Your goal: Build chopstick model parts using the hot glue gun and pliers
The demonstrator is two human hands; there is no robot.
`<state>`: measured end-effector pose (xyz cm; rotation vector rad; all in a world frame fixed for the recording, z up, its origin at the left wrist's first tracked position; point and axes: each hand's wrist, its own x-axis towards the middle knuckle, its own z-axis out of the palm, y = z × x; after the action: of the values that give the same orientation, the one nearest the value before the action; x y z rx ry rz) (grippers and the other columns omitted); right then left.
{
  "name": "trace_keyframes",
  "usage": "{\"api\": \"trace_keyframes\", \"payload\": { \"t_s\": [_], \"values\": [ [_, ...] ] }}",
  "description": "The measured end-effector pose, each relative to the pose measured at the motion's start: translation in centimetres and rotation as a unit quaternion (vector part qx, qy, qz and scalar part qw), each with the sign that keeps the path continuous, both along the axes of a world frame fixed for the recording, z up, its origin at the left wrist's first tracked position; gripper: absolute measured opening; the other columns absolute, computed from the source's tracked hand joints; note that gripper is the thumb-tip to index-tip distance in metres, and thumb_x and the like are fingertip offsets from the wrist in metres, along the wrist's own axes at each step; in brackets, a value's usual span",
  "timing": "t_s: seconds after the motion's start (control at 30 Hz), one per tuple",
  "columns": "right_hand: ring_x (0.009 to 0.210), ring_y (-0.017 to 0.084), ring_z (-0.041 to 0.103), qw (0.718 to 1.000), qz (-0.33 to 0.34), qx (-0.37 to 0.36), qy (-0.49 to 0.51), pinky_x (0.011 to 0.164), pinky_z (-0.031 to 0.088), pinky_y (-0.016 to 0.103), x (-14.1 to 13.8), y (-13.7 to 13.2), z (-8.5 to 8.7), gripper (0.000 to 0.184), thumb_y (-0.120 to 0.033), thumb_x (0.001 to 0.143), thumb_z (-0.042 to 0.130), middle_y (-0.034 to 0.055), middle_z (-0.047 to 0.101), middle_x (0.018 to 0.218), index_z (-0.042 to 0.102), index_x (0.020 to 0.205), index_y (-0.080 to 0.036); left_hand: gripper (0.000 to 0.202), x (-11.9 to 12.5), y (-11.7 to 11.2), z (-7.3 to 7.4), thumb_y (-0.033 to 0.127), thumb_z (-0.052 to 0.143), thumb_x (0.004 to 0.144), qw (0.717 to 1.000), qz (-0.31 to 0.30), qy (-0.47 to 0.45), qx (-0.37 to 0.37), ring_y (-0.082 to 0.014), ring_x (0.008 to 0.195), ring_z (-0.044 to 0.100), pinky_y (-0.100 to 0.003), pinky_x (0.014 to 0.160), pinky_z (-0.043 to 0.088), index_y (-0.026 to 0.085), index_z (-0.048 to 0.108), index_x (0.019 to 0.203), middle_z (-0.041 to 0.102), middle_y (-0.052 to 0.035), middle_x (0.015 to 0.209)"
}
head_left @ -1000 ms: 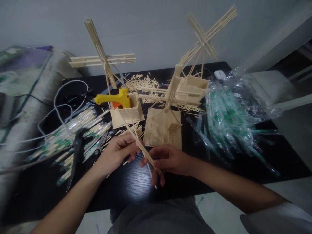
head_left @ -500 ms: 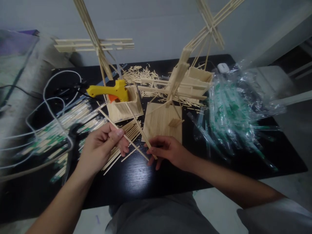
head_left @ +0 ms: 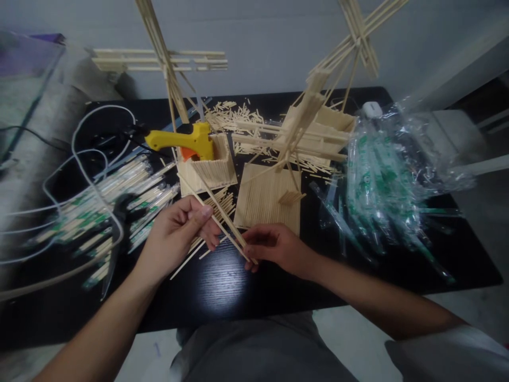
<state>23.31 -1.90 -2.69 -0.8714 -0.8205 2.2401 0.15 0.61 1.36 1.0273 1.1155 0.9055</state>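
Observation:
My left hand (head_left: 175,236) pinches a thin wooden stick (head_left: 199,199) between thumb and forefinger. My right hand (head_left: 274,248) grips the lower ends of two or three more sticks (head_left: 228,223) that run up and to the left, beside the left hand's stick. Both hands hover over the black table (head_left: 222,286) near its front edge. Just beyond them lie a flat panel of glued sticks (head_left: 264,199) and a loose bundle of sticks (head_left: 222,204).
A yellow glue gun (head_left: 183,140) rests in a small stick box (head_left: 210,170). Two stick windmill models (head_left: 167,63) (head_left: 338,53) stand behind. Wrapped chopsticks (head_left: 103,201), scissors (head_left: 115,239) and white cables (head_left: 91,159) lie left; a heap of clear wrappers (head_left: 382,175) lies right.
The left hand has brought its stick closer beside those in the right hand, so the sticks now lie nearly parallel. The view has shifted slightly.

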Motion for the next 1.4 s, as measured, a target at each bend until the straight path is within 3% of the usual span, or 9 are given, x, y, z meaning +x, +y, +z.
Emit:
{"api": "trace_keyframes", "payload": {
  "t_s": [0.63,1.13,1.4],
  "values": [
    [0.062,0.012,0.070,1.000,0.013,-0.001,-0.016,0.062,0.056,0.025,0.0,-0.1,0.1,0.030,-0.033,0.078,0.093,0.0002,0.076,0.070,0.078,0.095,-0.013,0.039,0.3,-0.3,0.5,0.050,0.084,0.084,0.998,0.030,0.057,0.004,-0.0140,0.050,0.071,-0.021,0.051,0.061,0.015,0.066,0.079,0.076,-0.0026,0.066],
    [0.060,0.011,0.067,1.000,-0.004,0.009,-0.019,0.063,0.054,0.025,0.1,-0.1,0.2,0.032,-0.035,0.076,0.094,-0.0003,0.076,0.068,0.076,0.092,-0.014,0.026,1.3,-1.2,1.8,0.038,0.081,0.086,0.991,-0.037,0.123,0.020,-0.0119,0.053,0.069,-0.018,0.053,0.058,0.016,0.071,0.077,0.074,-0.0023,0.064],
    [0.061,0.011,0.070,1.000,-0.018,0.002,-0.007,0.062,0.058,0.025,-0.2,-0.1,0.0,0.032,-0.035,0.075,0.095,-0.0014,0.076,0.069,0.077,0.092,-0.015,0.027,0.5,-0.8,1.4,0.040,0.081,0.086,0.994,-0.014,0.110,0.012,-0.0132,0.050,0.068,-0.020,0.051,0.058,0.016,0.071,0.078,0.074,-0.0027,0.065]
  ]
}}
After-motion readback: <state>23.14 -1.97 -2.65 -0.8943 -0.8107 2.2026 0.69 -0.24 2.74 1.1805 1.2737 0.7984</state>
